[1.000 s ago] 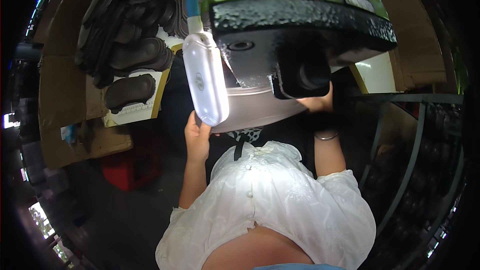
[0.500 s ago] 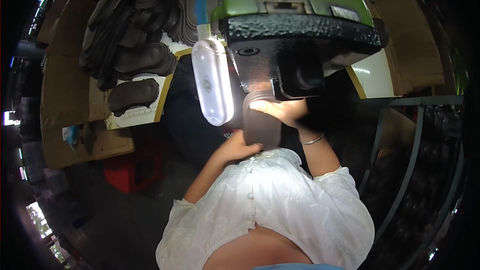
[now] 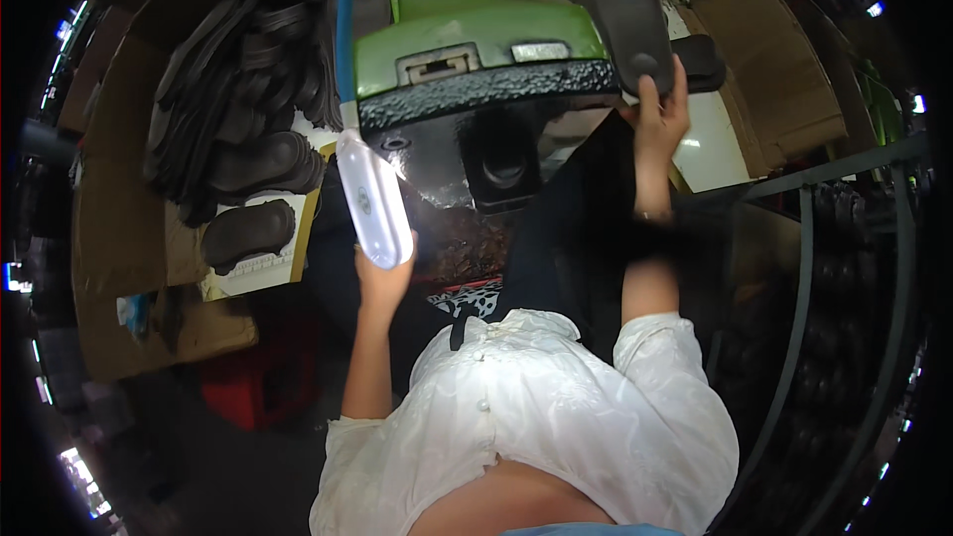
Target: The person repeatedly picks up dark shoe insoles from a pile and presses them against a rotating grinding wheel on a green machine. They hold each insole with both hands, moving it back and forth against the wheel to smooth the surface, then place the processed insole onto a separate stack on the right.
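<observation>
My right hand (image 3: 660, 117) grips the near end of a dark grey-brown shoe sole (image 3: 627, 15), to the right of a green and black machine (image 3: 481, 35). Its fingers press on the sole's end, and the sole points away from me. Under the sole's right side a darker sole (image 3: 700, 62) shows in part. My left hand (image 3: 382, 278) is raised at the lower end of a lit white oblong lamp (image 3: 372, 201) on a blue cable. The lamp covers its fingers, so whether they hold anything is hidden.
At the left, a cardboard box (image 3: 124, 199) holds a heap of similar soles (image 3: 238, 60). A single sole (image 3: 248, 235) lies on a white, yellow-edged surface (image 3: 253, 280). More cardboard (image 3: 784, 69) stands at the right, above a metal rack (image 3: 806, 258). A red stool (image 3: 248, 377) sits low at left.
My right hand has carried the sole from in front of my body to the machine's right side. My left hand has let go of it and moved left behind the lamp. The view has shifted.
</observation>
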